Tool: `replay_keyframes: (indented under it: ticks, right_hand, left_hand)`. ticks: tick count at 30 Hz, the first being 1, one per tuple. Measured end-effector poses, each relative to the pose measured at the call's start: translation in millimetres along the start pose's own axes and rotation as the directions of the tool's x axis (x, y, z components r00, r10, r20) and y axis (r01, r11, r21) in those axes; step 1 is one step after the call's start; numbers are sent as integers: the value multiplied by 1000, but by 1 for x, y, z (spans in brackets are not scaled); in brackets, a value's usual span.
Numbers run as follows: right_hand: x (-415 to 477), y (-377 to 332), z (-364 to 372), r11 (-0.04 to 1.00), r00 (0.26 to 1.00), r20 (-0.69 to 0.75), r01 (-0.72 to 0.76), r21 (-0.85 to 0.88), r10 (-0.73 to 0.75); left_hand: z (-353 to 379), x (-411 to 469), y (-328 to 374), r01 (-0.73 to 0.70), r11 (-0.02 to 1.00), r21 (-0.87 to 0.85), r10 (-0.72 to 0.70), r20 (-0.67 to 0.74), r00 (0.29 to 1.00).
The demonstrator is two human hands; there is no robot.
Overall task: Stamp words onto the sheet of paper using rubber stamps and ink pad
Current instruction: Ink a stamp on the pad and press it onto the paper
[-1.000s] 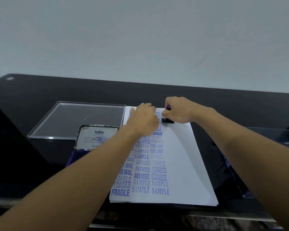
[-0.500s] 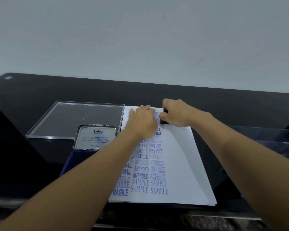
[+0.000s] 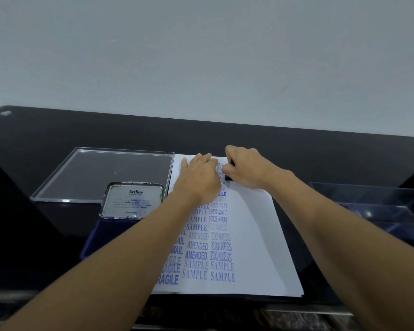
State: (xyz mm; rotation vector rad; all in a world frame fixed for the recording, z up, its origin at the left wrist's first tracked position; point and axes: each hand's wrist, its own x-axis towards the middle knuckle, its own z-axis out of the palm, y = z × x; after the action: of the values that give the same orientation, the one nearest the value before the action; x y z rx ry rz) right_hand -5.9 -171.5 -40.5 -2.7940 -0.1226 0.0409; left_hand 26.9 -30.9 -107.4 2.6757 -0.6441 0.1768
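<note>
A white sheet of paper (image 3: 256,235) lies on the black table, covered in blue stamped words in columns such as FRAGILE, SAMPLE, AMENDED, EXPRESS and FAX OUT. My left hand (image 3: 198,177) rests flat on the paper's far part, fingers fairly straight, holding it down. My right hand (image 3: 246,168) grips a small dark rubber stamp (image 3: 228,177) and presses it onto the paper near the far edge. Most of the stamp is hidden under my fingers. The open ink pad (image 3: 105,235) with its Artline lid (image 3: 133,199) raised sits left of the paper.
A clear plastic lid (image 3: 101,173) lies at the far left beside the paper. A clear plastic box (image 3: 373,201) stands at the right. The black table (image 3: 320,154) ends at a grey wall behind and at a front edge near me.
My right hand with the stamp has shifted a little farther up the paper. My left hand stays flat on the sheet. The view has dipped slightly.
</note>
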Motion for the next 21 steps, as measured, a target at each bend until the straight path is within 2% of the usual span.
replay_keyframes:
  ticks: [15, 21]
  right_hand:
    - [10, 3, -1, 1000, 1000, 17, 7, 15, -8]
    - [5, 3, 4, 1000, 1000, -18, 7, 27, -6]
  left_hand:
    - [0, 0, 1, 12, 1000, -16, -12, 11, 1000]
    - [-1, -1, 1, 11, 1000, -18, -11, 21, 1000]
